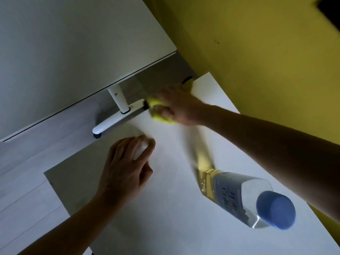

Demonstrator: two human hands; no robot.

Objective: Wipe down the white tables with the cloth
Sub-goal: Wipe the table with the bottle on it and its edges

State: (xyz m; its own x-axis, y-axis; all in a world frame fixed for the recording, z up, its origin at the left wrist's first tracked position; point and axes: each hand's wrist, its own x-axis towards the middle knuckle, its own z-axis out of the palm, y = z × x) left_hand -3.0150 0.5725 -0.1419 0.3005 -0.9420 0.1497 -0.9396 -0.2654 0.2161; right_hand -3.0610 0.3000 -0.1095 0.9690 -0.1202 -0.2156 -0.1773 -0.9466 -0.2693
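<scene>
A clear bottle (244, 197) with a blue cap (276, 210) stands on the near right part of the white surface (165, 208), under the right forearm, and it holds a yellowish liquid. Its pale label carries dark characters, too blurred to read. A second white table (73, 52) lies to the far left, apart from the near surface, with a strip of grey wood-look floor (27, 181) between them. In that strip stands the second table's white leg (117, 98) on a long white foot (114, 122) with a dark glide at its end. A yellow wall (257, 52) runs along the far right edge of the near surface.

The right hand (176, 105) reaches to the far left edge of the near surface and grips the bunched yellow cloth (158, 111), fingers curled round it, the cloth pressed on the top right at the edge. The left hand (127, 166) rests on the surface near its left edge, fingers loosely spread and bent, holding nothing. Between the two hands, and toward the near side of the surface, the top is open white. The left corner of the surface juts out over the floor
</scene>
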